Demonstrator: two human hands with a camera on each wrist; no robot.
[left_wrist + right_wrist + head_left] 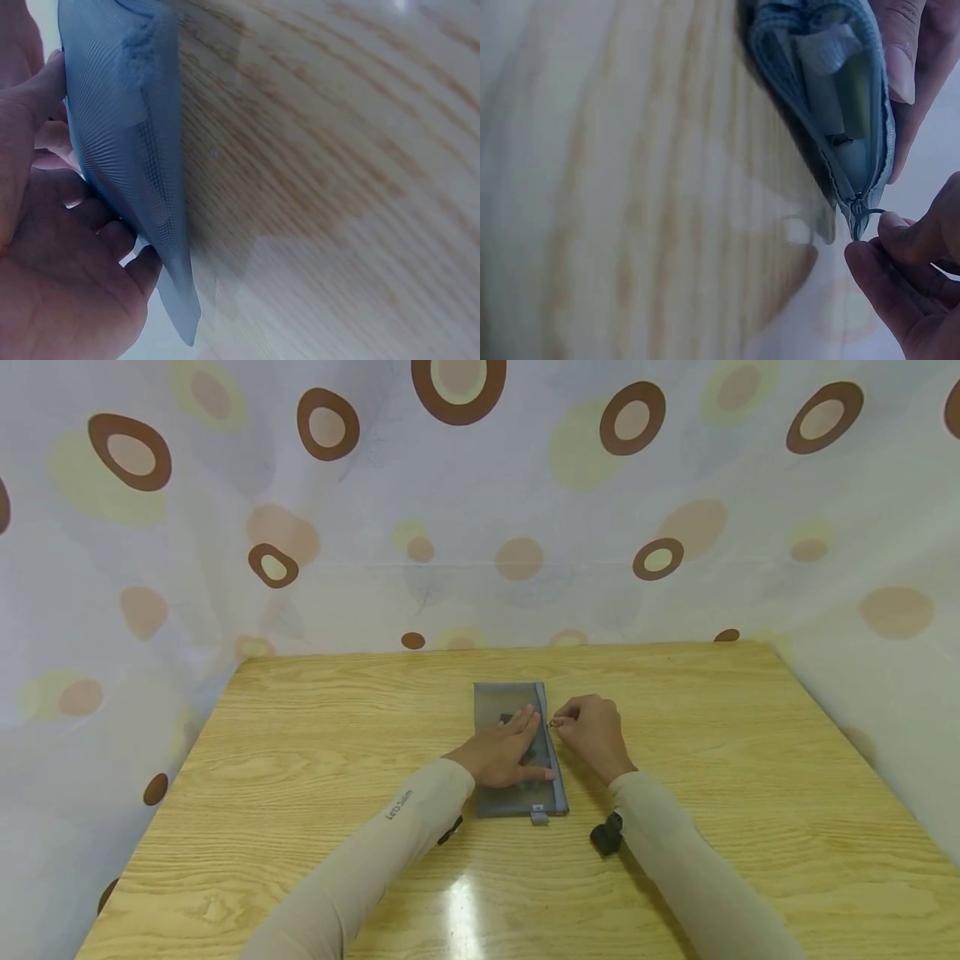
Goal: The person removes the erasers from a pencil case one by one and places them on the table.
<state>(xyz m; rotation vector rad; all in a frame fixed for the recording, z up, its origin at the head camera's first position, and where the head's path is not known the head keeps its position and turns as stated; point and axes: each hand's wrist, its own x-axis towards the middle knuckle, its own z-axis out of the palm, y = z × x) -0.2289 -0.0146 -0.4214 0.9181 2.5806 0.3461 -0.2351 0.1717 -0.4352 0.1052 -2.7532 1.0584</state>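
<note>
A grey mesh zipper pouch (495, 697) lies on the wooden table, its zipper edge on the right. My left hand (504, 753) rests on top of it with fingers spread, the thumb near the zipper. Just past that edge, my right hand (596, 733) pinches the zipper pull (874, 211) between thumb and forefinger. In the right wrist view the zipper gapes on one side of the slider, showing whitish and greenish contents (855, 94). A dark shape shows through the mesh, partly under my left hand; its kind is unclear. The left wrist view shows the pouch from its side.
The light wooden table (337, 718) extends around the pouch. A patterned white curtain (465, 602) hangs along its back and sides. A small fabric tab (539, 817) sticks out from the pouch's near end. Dark wrist devices (606, 835) sit beneath both sleeves.
</note>
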